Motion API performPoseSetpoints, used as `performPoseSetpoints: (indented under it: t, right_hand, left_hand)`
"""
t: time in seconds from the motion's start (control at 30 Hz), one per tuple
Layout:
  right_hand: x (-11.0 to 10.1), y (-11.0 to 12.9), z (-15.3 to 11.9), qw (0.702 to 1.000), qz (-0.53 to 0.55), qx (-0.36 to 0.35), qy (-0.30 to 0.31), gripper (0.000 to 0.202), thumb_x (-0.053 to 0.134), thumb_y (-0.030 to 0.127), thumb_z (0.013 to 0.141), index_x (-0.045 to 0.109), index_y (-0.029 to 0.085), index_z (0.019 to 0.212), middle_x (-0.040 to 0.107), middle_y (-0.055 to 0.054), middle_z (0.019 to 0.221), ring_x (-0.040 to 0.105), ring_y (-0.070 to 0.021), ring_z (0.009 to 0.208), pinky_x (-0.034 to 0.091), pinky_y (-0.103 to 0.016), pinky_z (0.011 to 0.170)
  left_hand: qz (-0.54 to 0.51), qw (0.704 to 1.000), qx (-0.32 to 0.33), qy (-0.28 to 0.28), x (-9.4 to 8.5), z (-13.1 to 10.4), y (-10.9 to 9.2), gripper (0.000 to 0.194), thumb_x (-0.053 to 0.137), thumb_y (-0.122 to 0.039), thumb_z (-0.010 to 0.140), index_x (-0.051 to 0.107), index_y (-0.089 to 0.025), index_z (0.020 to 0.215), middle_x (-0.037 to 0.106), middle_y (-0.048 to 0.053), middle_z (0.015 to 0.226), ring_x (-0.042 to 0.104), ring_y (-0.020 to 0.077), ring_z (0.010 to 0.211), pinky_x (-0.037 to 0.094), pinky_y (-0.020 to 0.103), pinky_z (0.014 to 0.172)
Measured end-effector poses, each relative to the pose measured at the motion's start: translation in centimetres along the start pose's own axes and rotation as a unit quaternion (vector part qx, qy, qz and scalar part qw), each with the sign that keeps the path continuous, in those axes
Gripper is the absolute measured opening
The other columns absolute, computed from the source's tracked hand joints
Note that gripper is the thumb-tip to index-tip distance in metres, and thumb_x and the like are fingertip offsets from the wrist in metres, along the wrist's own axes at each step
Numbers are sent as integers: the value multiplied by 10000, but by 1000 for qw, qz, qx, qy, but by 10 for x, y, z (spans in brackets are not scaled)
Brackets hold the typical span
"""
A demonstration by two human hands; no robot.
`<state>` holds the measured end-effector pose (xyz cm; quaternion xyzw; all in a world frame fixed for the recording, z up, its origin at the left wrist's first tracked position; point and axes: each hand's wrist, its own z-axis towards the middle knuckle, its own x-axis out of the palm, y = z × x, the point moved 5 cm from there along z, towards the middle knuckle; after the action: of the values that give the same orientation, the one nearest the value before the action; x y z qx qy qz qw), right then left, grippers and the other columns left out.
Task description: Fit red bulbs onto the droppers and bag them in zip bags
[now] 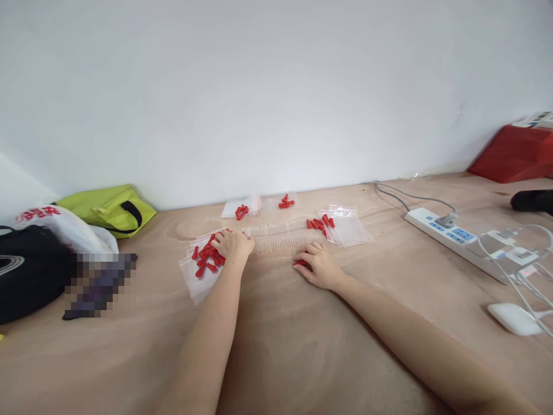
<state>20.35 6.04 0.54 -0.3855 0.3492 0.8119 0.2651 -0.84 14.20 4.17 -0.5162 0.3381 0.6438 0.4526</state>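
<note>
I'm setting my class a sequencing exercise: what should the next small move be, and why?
The left hand should probably pinch one piece from the red pile: its fingers are at the pile, where loose pieces lie on plastic bags. The right hand has a red piece at its fingers, so the left seems better placed.

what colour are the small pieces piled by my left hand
The small pieces are red, best seen in the head view.

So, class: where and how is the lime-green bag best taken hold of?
Probably by the black strap on the lime-green bag, coming from its right: the strap curves out near that end, while the white plastic bag crowds the front left and the wall stands behind.
</note>
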Motion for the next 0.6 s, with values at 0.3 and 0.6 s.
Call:
performPoseSetpoints:
  t: [0.3, 0.6]
  right_hand:
    - [1, -2, 0, 1000, 25, -3, 0, 133, 545, 288, 792, 622, 199, 855, 593, -52, 886, 490, -183, 860, 372, -344, 781]
    - [3, -3, -2, 999, 44, -6, 11, 136, 505, 234, 817, 622, 205, 881, 585, -53, 870, 531, -173, 832, 388, -348, 755]
  left_hand:
    - [-167, 945, 274, -71, -18, -58, -10, 179, 537, -310, 755, 613, -172, 670, 582, 75, 823, 508, 251, 847, 382, 372, 748]
    - [-280, 897, 342, 29, 5, -105, 3, 102, 540, -244, 793, 568, -181, 718, 574, 13, 762, 542, 173, 774, 423, 307, 710]
